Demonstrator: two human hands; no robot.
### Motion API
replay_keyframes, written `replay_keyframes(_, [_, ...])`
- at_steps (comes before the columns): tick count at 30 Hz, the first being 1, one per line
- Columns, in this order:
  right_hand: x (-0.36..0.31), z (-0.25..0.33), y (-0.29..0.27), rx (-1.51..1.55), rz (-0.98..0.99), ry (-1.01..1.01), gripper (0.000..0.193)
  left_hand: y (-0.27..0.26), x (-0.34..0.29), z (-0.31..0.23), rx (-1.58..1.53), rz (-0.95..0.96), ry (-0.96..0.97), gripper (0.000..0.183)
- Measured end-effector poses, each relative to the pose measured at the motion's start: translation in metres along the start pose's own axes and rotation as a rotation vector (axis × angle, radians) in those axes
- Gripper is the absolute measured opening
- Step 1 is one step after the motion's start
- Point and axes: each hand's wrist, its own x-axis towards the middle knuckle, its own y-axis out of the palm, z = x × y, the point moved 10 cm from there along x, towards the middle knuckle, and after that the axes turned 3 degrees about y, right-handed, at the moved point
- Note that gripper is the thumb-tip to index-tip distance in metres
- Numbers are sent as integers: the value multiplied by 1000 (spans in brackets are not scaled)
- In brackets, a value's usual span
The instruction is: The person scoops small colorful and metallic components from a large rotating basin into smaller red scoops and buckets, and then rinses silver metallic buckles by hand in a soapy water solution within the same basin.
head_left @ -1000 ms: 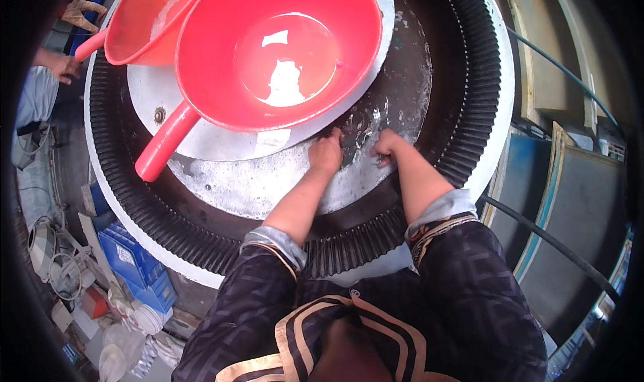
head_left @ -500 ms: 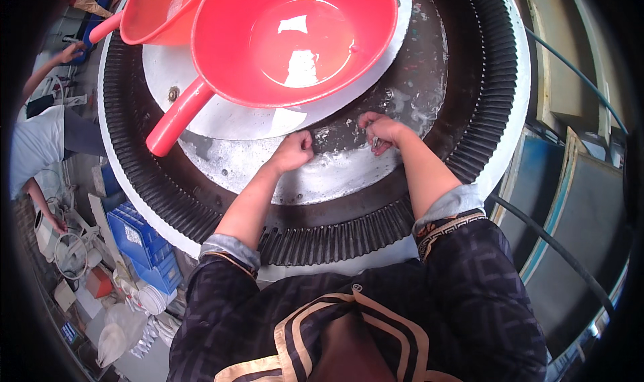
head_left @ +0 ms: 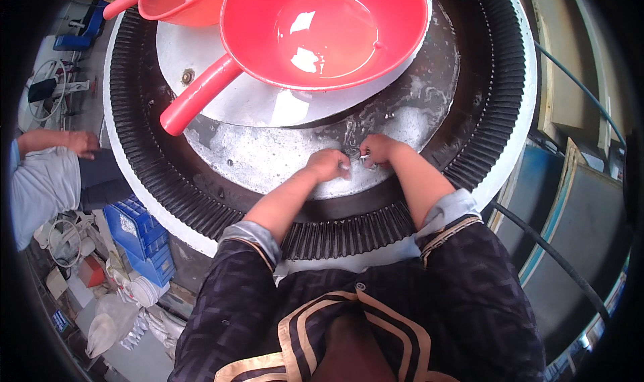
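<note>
My left hand (head_left: 327, 165) and my right hand (head_left: 378, 149) are close together over the wet, whitish foamy floor (head_left: 258, 155) of a large round machine bowl. Curled and slightly blurred, the left fingers hide whatever they may hold. My right fingers are pinched around a small pale, shiny piece (head_left: 364, 156) too small to name. Beyond the hands, a big red long-handled dipper (head_left: 235, 46) rests on the raised white central disc (head_left: 211, 110), with liquid in it. A second red dipper (head_left: 176, 12) is partly behind it at the far left.
Black ribbed lining (head_left: 349, 241) and a white outer rim (head_left: 191, 229) surround the bowl. Blue plastic crates (head_left: 137, 231) and a person (head_left: 50, 181) are on the left. At the right are grey-topped trays (head_left: 573, 224) and a dark hose (head_left: 550, 244).
My left hand has moved right and slightly nearer, and my right hand is a little nearer too. The view has shifted, and the person at left has changed position.
</note>
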Motion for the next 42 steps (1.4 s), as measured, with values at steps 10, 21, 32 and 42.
replay_keyframes(10, [-42,-1,-11,842,338,235,26,-57,-20,-21,40,-271,63,53])
replay_keyframes(21, [-90,32,-84,1421,64,-9,26,-65,-40,-51,103,-127,169,17])
replay_keyframes(32, [-307,198,-289,727,-814,-467,20,-336,-228,-215,396,-834,342,12])
replay_keyframes(42, [-247,262,-313,-72,-1071,-553,37,-339,-117,-201,469,-606,158,17])
